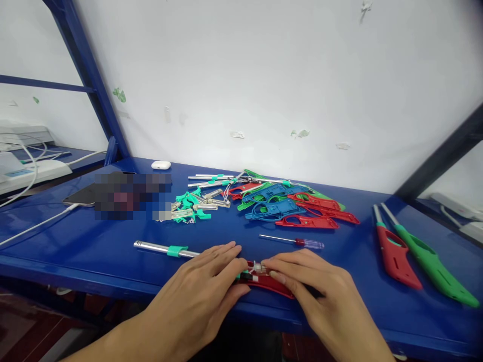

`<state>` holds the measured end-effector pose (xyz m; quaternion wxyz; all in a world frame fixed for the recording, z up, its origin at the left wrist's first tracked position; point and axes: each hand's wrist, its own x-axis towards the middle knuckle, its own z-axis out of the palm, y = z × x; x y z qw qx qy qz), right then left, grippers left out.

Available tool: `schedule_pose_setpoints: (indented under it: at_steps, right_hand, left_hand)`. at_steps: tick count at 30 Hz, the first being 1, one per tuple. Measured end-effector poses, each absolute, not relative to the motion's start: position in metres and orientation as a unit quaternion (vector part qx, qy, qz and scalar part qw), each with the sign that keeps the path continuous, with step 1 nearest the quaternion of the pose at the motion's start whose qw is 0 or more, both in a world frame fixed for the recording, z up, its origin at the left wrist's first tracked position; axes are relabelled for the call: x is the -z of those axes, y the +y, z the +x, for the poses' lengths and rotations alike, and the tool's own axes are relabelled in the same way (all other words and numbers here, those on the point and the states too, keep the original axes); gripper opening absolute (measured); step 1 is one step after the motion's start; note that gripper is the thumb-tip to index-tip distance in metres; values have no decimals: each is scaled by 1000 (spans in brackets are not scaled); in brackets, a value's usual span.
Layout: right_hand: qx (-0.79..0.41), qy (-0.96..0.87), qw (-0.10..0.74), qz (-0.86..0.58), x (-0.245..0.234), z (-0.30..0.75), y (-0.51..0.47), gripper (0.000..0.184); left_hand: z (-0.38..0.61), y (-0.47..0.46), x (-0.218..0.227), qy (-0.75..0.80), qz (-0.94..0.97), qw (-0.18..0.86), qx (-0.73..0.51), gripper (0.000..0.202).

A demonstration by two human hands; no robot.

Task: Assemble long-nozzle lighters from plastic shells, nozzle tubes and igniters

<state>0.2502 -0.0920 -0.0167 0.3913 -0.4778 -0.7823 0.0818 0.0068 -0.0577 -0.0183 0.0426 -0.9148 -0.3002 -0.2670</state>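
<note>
A red lighter shell half (277,287) lies near the table's front edge, its inside facing up. My left hand (206,284) is closed over its left end, thumb and fingers pressing it; a silver metal tube (155,246) with a green clip (177,251) sticks out leftward from under this hand. My right hand (322,281) pinches a clear plastic fuel tank (260,269) at the shell's middle. Beside the tank sits a small black and white part (249,276). My fingers hide the shell's two ends.
Behind my hands lies a screwdriver (309,244). Farther back are piled blue shell halves (275,208), red shell halves (309,222), green clips (186,201) and metal tubes (211,183). Red (396,256) and green (437,264) lighters lie right, a phone (81,196) left.
</note>
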Motion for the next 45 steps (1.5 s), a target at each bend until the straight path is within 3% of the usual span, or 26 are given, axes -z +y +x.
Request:
schedule_pose_setpoints:
  at_steps: [21, 33, 45]
  right_hand:
    - [-135, -787, 360, -482, 17, 251, -93, 33]
    - [-89, -806, 303, -500, 18, 255, -100, 32]
    - [-92, -783, 297, -539, 21, 255, -103, 27]
  left_hand:
    - [7, -57, 19, -281, -918, 44, 275, 25]
    - [5, -56, 19, -278, -919, 51, 275, 27]
    - [7, -56, 19, -270, -919, 52, 283, 30]
